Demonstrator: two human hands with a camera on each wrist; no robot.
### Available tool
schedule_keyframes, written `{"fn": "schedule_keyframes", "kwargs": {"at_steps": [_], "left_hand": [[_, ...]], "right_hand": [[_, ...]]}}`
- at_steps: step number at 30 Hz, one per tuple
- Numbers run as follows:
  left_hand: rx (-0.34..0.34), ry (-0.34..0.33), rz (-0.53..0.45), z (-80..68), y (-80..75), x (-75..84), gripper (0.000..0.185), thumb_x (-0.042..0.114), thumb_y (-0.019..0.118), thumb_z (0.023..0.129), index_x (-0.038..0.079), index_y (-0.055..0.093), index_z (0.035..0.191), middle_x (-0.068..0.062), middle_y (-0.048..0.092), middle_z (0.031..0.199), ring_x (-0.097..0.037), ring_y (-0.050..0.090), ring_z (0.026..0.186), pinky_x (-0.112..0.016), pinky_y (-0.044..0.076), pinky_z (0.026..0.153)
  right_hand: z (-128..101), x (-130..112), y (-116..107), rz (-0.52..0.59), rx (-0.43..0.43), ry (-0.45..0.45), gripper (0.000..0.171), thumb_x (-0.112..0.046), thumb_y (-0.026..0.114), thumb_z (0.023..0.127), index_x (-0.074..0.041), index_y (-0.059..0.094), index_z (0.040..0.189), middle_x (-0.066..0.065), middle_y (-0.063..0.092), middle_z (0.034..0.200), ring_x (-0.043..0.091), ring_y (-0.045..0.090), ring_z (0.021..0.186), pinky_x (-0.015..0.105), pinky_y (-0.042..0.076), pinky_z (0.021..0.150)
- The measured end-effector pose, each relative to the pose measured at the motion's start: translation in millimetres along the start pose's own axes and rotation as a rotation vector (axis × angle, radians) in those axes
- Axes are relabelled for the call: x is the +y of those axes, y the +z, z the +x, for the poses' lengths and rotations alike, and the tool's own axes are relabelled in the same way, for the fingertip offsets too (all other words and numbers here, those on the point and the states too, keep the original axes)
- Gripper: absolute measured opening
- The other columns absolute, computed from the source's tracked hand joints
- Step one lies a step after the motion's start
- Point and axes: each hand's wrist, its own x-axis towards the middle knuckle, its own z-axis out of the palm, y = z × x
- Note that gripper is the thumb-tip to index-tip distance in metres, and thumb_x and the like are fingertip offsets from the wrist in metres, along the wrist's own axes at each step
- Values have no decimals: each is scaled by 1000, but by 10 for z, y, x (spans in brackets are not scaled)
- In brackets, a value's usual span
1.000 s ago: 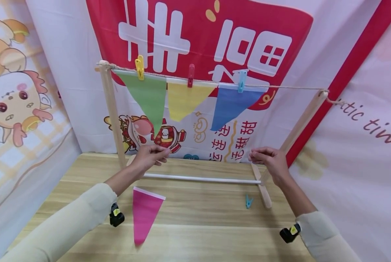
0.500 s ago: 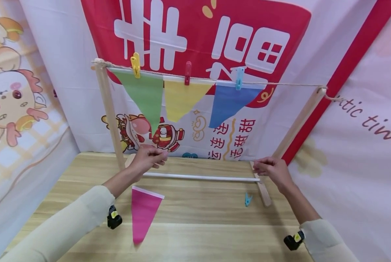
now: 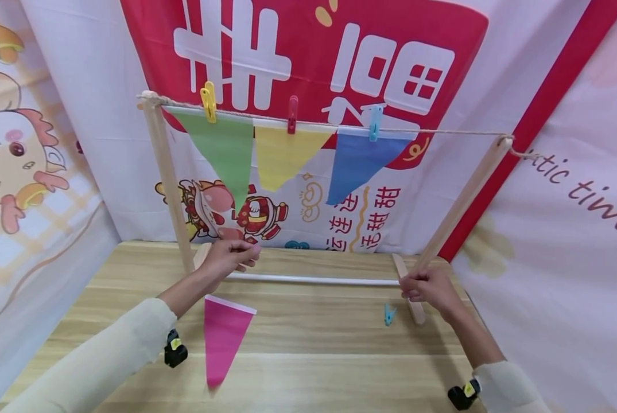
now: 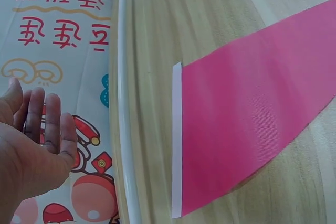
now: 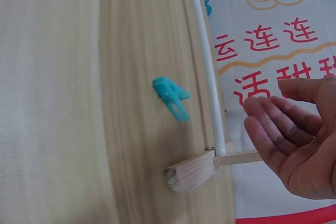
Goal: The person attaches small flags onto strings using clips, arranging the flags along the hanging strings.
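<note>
My left hand [image 3: 226, 261] hovers above the table near the left post, loosely curled and empty. Below it lies a pink pennant [image 3: 226, 341] with a white top band. My right hand [image 3: 429, 289] is in the air by the right post, fingers relaxed, holding nothing. A teal clothespin [image 5: 170, 98] lies on the table close to it. On the string [image 3: 458, 132] hang a green pennant [image 3: 222, 149] under a yellow clothespin [image 3: 208, 103], a yellow pennant [image 3: 282, 152] under a red clothespin [image 3: 293, 115], and a blue pennant [image 3: 362, 155] under a blue clothespin [image 3: 375, 123].
Two wooden posts, left [image 3: 166, 183] and right [image 3: 463, 201], carry the string. A white rod [image 3: 313, 280] joins them low down. A wooden foot [image 5: 191, 171] juts forward at the right. Printed cloth [image 3: 101, 115] stands behind the wooden table [image 3: 313, 378].
My right hand has moved down, coming closer to the teal clothespin. The left hand stays almost in place. The whole head view has shifted slightly.
</note>
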Motion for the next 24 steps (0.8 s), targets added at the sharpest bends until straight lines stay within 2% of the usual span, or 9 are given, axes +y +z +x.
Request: {"fn": "schedule_keyframes", "kwargs": {"at_steps": [4,9,12,17,21,24], "left_hand": [[-4,-8,-1,-5,-9,-21,48,41,74,111,-1,76,135,-13,85,123,-24,82,107,-39,68,96],[-9,-20,-3,-10,-23,-48,46,41,75,111,1,77,134,-14,85,125,-21,82,106,-35,68,92],[-8,-33,1,-22,-35,-77,47,42,75,111,2,77,135,-17,84,128,-22,83,107,-36,68,93],[-9,-43,4,-47,-66,-143,46,42,76,110,3,79,135,-14,85,122,-21,83,106,-40,68,95],[-17,-43,7,-76,-85,-189,44,43,77,110,6,81,132,-11,85,121,-15,81,104,-44,68,98],[-20,-48,10,-97,-102,-222,45,45,76,110,7,81,133,-12,84,124,-15,81,106,-46,67,100]], "right_hand": [[-25,62,30,-41,-23,37,36,-14,71,109,18,74,125,17,85,98,16,81,82,34,71,79],[-40,119,73,-63,-42,74,34,-17,74,109,16,75,119,9,83,91,15,81,80,33,71,75],[-56,129,103,-86,-38,107,33,-20,77,107,12,76,113,7,82,88,16,81,81,36,71,75],[-61,161,146,-126,-20,152,31,-24,81,104,7,76,106,11,83,89,19,82,81,40,72,75],[-61,198,178,-150,-20,160,31,-25,83,103,5,75,103,13,84,89,19,82,79,40,71,72],[-65,210,200,-161,-24,154,31,-25,83,104,5,75,101,13,84,89,19,82,78,40,70,71]]}}
